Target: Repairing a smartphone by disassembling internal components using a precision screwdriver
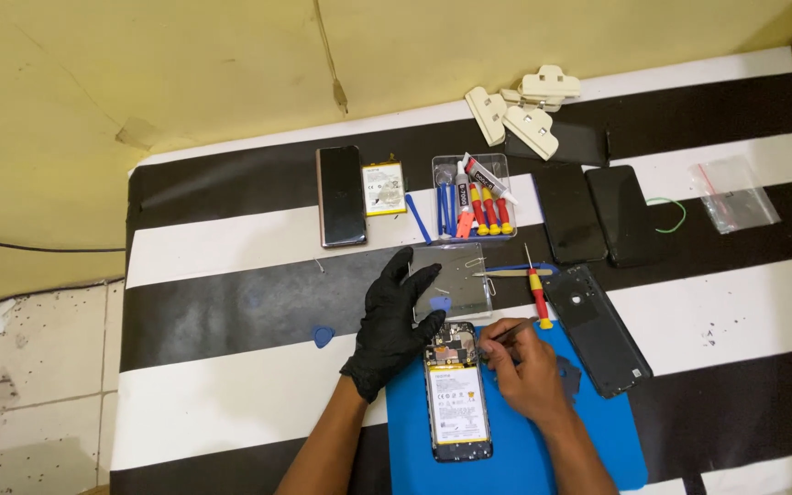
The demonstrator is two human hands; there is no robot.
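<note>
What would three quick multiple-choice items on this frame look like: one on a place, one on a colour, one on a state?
1. Where does the opened phone lie?
A. on the blue mat
B. in the clear tray
C. on the floor tiles

2. What colour is the glove on the left hand?
A. white
B. black
C. yellow

3. What state is the opened phone in?
A. back cover on, screen up
B. still in a sealed bag
C. back cover off, battery exposed

Answers:
1. A, the phone rests on the blue mat at the near edge of the striped table.
2. B, the left hand is gloved in black, while the right hand is bare and holds a thin tool at the phone's top.
3. C, the battery label and circuit board show.
</note>
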